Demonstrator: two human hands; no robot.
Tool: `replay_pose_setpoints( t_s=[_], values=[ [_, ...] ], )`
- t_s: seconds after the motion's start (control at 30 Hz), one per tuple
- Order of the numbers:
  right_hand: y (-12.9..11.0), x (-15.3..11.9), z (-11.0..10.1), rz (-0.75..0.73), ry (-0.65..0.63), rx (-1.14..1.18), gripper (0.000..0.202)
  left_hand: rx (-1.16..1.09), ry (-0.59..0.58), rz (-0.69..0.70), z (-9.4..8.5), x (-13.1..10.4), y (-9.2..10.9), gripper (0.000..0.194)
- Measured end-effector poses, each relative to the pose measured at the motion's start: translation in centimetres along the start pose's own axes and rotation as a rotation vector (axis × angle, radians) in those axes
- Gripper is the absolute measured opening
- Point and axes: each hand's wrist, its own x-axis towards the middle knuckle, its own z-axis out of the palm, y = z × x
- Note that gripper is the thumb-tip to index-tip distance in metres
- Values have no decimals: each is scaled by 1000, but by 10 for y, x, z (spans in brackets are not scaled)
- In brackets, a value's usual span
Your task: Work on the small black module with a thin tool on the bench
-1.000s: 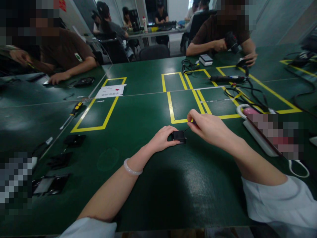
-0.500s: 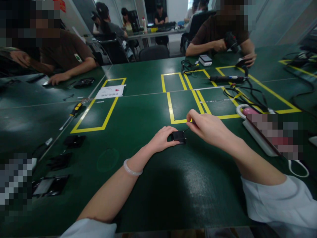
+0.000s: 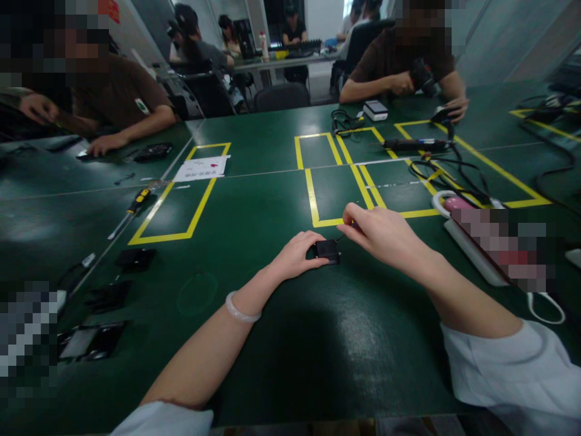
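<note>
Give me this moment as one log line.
left hand: grips black block; right hand: pinches thin dark rod at block; screwdriver: on table

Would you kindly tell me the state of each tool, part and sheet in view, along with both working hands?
Left hand: closed on the small black box
Right hand: pinching a thin dark tool
Small black box: gripped
Thin dark tool: held, pointing toward the box
Yellow-black screwdriver: lying unheld
White sheet: lying flat
Power drill: held by a co-worker's hand
</note>
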Motion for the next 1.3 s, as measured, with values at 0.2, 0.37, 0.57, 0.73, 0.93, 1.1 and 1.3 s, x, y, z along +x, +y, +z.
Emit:
replay_pose_setpoints(
  t_s=[0.2,0.37,0.57,0.73,0.93,1.1,1.3],
  values=[
    [2,-1,1,-23,9,50,16,-8,1,-1,-1,0,1,38],
    [1,-1,-1,-47,16,82,10,-12,4,1,0,0,1,38],
    [0,0,0,-6,8,9,19,1,12,2,0,-1,0,39],
    [0,0,1,13,-4,22,18,3,-2,-2,-1,0,1,39],
    [1,-2,0,-26,24,81,16,-3,-5,-2,-2,0,2,38],
    [1,-1,-1,-24,22,56,13,-10,-4,-7,-1,0,2,38],
    [0,1,1,20,23,-78,23,-3,9,9,0,0,0,41]
  ],
)
